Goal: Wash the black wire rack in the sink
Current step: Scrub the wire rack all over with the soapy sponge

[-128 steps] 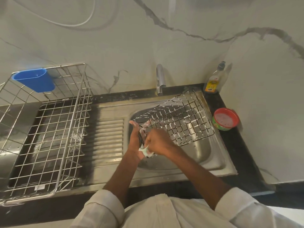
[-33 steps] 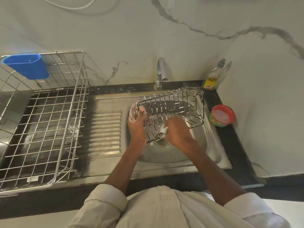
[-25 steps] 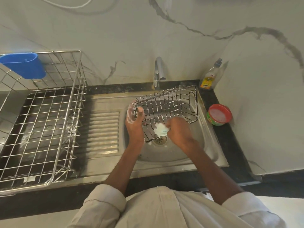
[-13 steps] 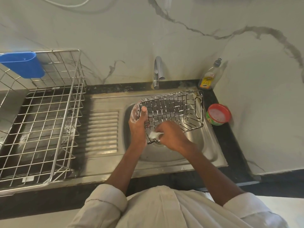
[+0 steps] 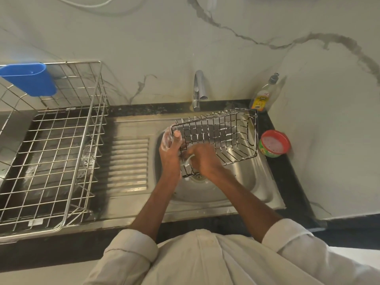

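Black wire rack tilted over the sink, far end near the sink's right rear corner, near end low over the drain. Left hand gripping the rack's left rim, thumb up on the top wire, suds on the fingers. Right hand curled round a pale scrubber, pressed against the near-left wires; blurred, so mid-stroke by the look of it. Compared with half a second back: right hand shifted slightly left along the lower edge, rack angle about the same. Judgement: scrubbing phase ongoing, foam streaks on most wires, rinse not yet started; no water seen at the tap. Black counter: red-rimmed soap tub at right edge, dish-liquid bottle at back right corner. Steel dish drainer with blue cutlery cup on the left. Marble-pattern wall behind.
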Motion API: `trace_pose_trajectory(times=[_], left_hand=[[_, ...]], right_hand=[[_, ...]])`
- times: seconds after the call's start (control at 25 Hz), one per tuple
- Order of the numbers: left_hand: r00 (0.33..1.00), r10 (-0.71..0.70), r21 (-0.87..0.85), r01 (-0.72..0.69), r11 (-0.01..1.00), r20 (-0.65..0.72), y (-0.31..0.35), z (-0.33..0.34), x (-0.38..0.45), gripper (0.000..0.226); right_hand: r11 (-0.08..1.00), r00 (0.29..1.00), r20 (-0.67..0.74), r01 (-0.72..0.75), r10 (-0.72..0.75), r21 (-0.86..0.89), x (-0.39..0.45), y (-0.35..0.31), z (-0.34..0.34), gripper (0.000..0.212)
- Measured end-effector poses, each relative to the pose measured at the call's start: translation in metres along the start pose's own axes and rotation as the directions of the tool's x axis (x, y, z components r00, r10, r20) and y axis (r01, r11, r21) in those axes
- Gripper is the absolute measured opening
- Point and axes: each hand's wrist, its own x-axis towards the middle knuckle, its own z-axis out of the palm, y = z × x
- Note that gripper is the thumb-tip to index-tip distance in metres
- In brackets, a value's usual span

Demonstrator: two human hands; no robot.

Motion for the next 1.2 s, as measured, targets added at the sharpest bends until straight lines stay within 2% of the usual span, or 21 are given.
trace_pose_trajectory(times=[0.12,0.24,0.28,0.4,0.44,0.56,0.6,0.68,0.72,0.76,0.84,0.92,0.96,1.0,1.08,1.12,1.2], left_hand=[[0.999,0.032,0.037,-0.032,0.999,-0.003,0.003,-0.002,-0.003,0.084],[0.998,0.059,0.074,-0.059,0.996,-0.005,0.002,-0.002,-0.002,0.064],[0.998,0.062,0.067,-0.062,0.996,0.005,-0.002,-0.001,-0.002,0.064],[0.997,0.073,0.048,-0.074,0.996,0.030,-0.005,0.006,-0.002,0.057],[0.996,0.081,0.058,-0.083,0.995,0.038,-0.004,0.007,-0.002,0.054],[0.996,0.088,0.079,-0.089,0.993,0.016,0.002,0.005,-0.004,0.063],[0.998,0.065,0.071,-0.065,0.995,0.003,0.005,0.003,-0.006,0.072],[0.999,0.027,0.055,-0.028,0.998,0.024,0.009,0.003,-0.010,0.090],[0.999,0.031,0.048,-0.032,0.998,0.024,0.008,0.003,-0.010,0.092],[0.999,0.043,0.043,-0.043,0.998,0.010,0.007,0.002,-0.008,0.089],[0.997,0.072,0.038,-0.071,0.997,-0.017,0.010,0.001,-0.005,0.082],[0.996,0.085,0.041,-0.084,0.996,-0.033,0.010,-0.001,-0.006,0.092],[0.995,0.087,0.039,-0.085,0.996,-0.038,0.010,-0.001,-0.007,0.097],[0.996,0.078,0.035,-0.076,0.996,-0.040,0.010,-0.001,-0.007,0.096],[0.997,0.061,0.036,-0.060,0.998,-0.038,0.011,-0.001,-0.006,0.081],[0.998,0.053,0.034,-0.052,0.998,-0.044,0.011,-0.001,-0.005,0.074],[0.996,0.060,0.054,-0.056,0.997,-0.061,0.016,0.001,-0.005,0.074]], right_hand=[[0.989,1.000,0.004,-0.013,0.014,-0.148,-0.005,0.017,-0.033,0.027],[0.986,0.969,0.223,0.135,-0.110,-0.101,-0.019,0.033,-0.054,0.032],[0.985,0.970,0.215,0.137,-0.113,-0.101,-0.017,0.027,-0.050,0.030],[0.996,0.996,-0.079,-0.044,0.037,-0.084,0.000,0.008,-0.028,0.022],[0.993,0.994,-0.098,-0.057,0.046,-0.108,-0.002,0.007,-0.024,0.022],[0.996,0.998,0.057,0.026,-0.021,-0.082,-0.016,0.027,-0.038,0.028],[0.997,0.999,0.035,0.001,0.002,-0.083,-0.014,0.034,-0.045,0.030],[0.977,0.986,-0.130,-0.127,0.106,-0.168,0.001,0.043,-0.052,0.026],[0.967,0.974,-0.183,-0.171,0.137,-0.190,0.006,0.041,-0.053,0.025],[0.971,0.973,-0.187,-0.165,0.131,-0.175,0.009,0.040,-0.050,0.024],[0.991,0.997,-0.064,-0.060,0.053,-0.116,0.002,0.045,-0.047,0.024],[0.993,0.997,0.078,0.024,-0.014,-0.119,-0.011,0.052,-0.054,0.027],[0.989,0.996,0.088,0.021,-0.008,-0.148,-0.008,0.054,-0.056,0.027],[0.984,0.999,0.029,-0.029,0.034,-0.178,0.001,0.057,-0.054,0.026],[0.956,0.985,-0.134,-0.144,0.112,-0.254,0.012,0.047,-0.046,0.024],[0.949,0.983,-0.151,-0.143,0.104,-0.282,0.013,0.041,-0.041,0.025],[0.972,0.997,-0.079,-0.017,-0.001,-0.235,0.006,0.041,-0.028,0.028]])
